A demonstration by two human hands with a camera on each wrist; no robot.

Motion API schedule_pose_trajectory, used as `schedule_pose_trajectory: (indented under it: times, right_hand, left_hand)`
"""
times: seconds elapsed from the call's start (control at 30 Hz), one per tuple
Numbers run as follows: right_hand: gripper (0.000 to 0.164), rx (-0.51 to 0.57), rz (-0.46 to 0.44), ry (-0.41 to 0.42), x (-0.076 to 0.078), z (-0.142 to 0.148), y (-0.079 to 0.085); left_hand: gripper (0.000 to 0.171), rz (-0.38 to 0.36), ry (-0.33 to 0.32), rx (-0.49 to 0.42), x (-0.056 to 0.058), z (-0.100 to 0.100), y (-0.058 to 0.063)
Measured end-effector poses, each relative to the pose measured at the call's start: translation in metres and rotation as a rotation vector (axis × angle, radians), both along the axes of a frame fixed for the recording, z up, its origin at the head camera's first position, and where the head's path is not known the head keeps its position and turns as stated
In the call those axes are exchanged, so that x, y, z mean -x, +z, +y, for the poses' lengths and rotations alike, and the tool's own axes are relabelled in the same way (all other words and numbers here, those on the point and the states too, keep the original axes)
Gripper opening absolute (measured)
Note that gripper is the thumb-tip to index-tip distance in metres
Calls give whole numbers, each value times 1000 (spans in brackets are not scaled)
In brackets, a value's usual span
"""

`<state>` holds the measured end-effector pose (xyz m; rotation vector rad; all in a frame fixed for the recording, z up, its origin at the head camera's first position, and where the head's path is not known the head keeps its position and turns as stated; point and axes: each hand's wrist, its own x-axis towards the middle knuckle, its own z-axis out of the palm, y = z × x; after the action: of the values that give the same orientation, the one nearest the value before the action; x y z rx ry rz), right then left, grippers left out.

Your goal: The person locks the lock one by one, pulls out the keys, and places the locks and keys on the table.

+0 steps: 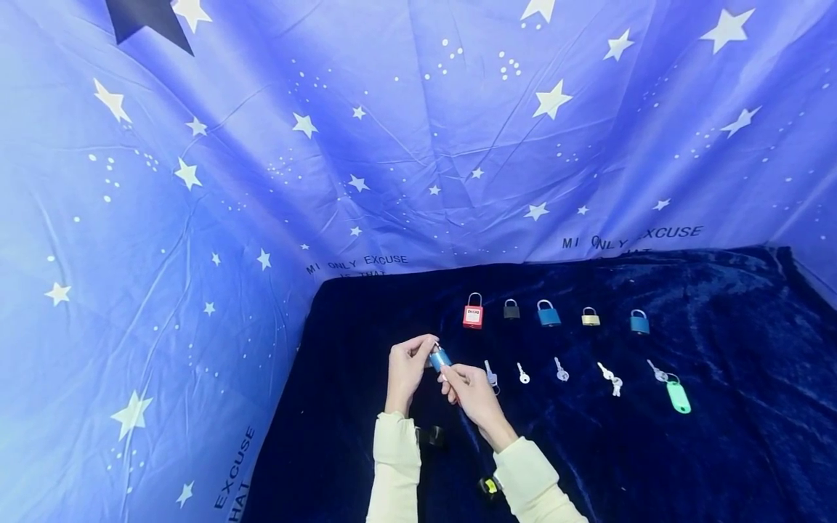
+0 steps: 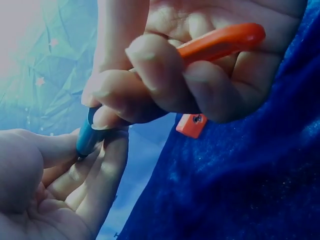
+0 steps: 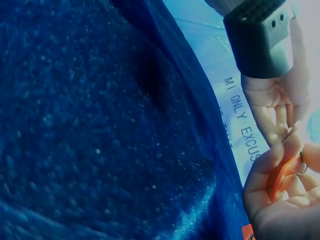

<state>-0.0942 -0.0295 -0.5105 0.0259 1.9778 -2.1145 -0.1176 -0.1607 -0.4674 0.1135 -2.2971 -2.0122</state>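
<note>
In the head view a small blue padlock (image 1: pixel 440 357) is held up over the dark cloth, its shackle toward the left hand. My left hand (image 1: pixel 408 367) pinches it between thumb and fingers; in the left wrist view the padlock (image 2: pixel 89 134) shows edge-on between them. My right hand (image 1: pixel 472 392) meets its lower end with thumb and fingertips. Curled in the right palm is an orange key tag (image 2: pixel 225 42); the right wrist view shows the tag (image 3: pixel 285 179) with a metal ring (image 3: pixel 303 164). Any key at the right fingertips is hidden by the fingers.
Beyond the hands, a row holds a red padlock (image 1: pixel 473 316), a black one, two blue ones and a brass padlock (image 1: pixel 591 318). Nearer lies a row of keys (image 1: pixel 561 370), the rightmost with a green tag (image 1: pixel 678 397). Starry blue curtains (image 1: pixel 431 145) border the dark blue cloth (image 1: pixel 588 457).
</note>
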Motion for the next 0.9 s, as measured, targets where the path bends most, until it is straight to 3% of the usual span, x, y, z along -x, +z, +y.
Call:
schedule_pose_trajectory:
  times: [0.3,0.47,0.7,0.9]
  right_hand:
    - [25,17,32,-56,-1,-1,-1]
    - [26,0,44,-88,-2,-1,7]
    - [27,33,40,-162,1,-7,1]
    - [24,51,28,-212,0,-10,5]
  left_hand:
    - [26,13,62,45,9,2,-32]
    - [23,52,74,87,9,7,-28]
    - [23,163,163,219,10,15,-32]
    - [24,175,191,123,11,28,-29]
